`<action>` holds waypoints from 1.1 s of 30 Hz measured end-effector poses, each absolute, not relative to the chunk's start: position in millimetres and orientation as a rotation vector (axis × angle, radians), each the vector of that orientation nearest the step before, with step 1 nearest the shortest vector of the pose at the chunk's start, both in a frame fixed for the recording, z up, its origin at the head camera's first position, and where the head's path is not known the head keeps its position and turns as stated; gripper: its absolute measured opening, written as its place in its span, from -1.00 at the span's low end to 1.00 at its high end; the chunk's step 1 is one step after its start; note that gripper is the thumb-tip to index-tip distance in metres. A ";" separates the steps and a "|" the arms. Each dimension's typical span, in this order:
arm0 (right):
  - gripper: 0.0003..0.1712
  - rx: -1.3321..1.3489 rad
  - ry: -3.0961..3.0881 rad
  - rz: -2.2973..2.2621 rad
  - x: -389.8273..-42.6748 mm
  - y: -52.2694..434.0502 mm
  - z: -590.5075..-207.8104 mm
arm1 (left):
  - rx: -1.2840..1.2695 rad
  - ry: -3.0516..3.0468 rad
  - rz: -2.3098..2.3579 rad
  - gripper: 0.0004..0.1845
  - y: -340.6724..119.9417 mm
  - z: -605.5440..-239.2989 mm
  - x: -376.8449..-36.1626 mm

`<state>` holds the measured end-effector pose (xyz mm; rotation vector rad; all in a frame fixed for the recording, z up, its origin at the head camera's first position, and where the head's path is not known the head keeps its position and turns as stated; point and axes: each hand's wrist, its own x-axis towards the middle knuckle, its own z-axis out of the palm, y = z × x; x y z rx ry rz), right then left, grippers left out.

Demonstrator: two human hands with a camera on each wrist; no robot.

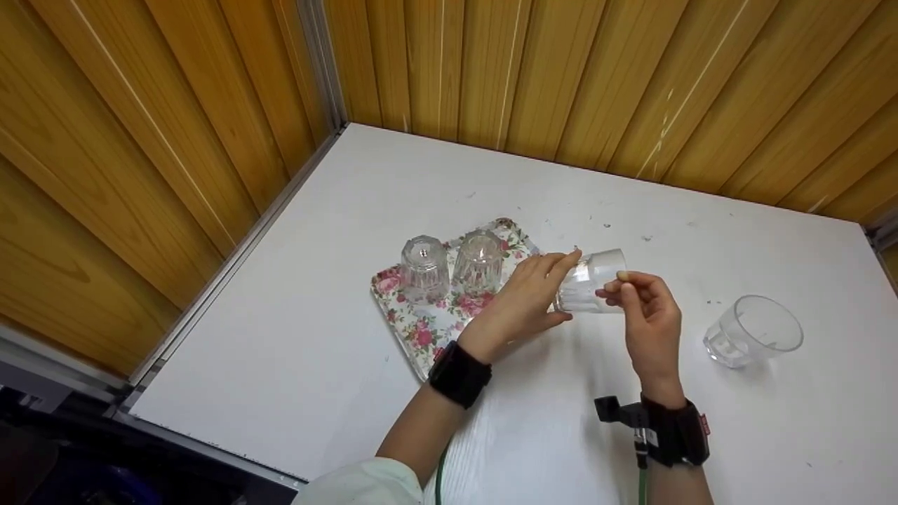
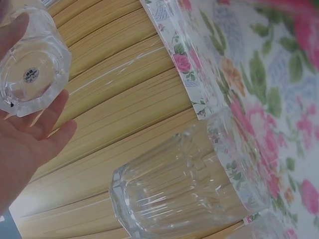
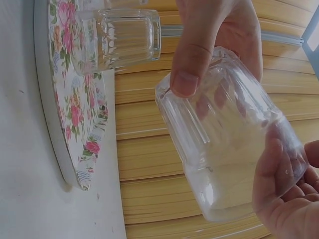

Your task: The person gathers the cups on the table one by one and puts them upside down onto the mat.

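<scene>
Between both hands a clear drinking glass (image 1: 593, 284) is held tilted on its side above the table, its mouth toward the right. My left hand (image 1: 519, 298) grips it near the thick faceted base, which bears a small round sticker (image 2: 31, 75). My right hand (image 1: 652, 315) pinches the rim; in the right wrist view, its fingertips (image 3: 271, 159) show at the mouth. Left of the hands, a flower-patterned tray (image 1: 424, 337) carries two upside-down glasses, one left glass (image 1: 424, 270) and one right glass (image 1: 480, 263).
Another clear glass (image 1: 754, 333) stands upright on the white table (image 1: 337, 301), to the right of my right hand. Wood-look panels (image 1: 491, 70) rise behind and at the left. A green cable (image 1: 440, 477) runs along the left forearm.
</scene>
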<state>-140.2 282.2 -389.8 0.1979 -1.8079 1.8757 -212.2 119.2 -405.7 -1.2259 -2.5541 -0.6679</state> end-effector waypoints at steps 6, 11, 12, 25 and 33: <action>-0.75 0.105 -1.871 1.805 -139.8 281.6 -389.1 | -1.243 -2.535 -0.681 -0.06 118.2 -405.8 -213.3; -0.76 -0.052 -1.989 1.634 -140.3 282.3 -388.0 | -1.233 -2.547 -0.671 -0.06 116.9 -404.9 -214.0; -0.77 -0.078 -2.001 1.608 -140.5 282.7 -387.8 | -1.229 -2.553 -0.667 -0.06 116.7 -404.4 -214.0; -0.78 -0.166 -2.052 1.563 -140.7 285.0 -388.1 | -1.191 -2.583 -0.628 -0.06 114.0 -401.0 -213.2; -0.78 -0.187 -2.070 1.568 -140.9 285.9 -390.4 | -1.175 -2.592 -0.591 -0.06 114.3 -399.8 -213.4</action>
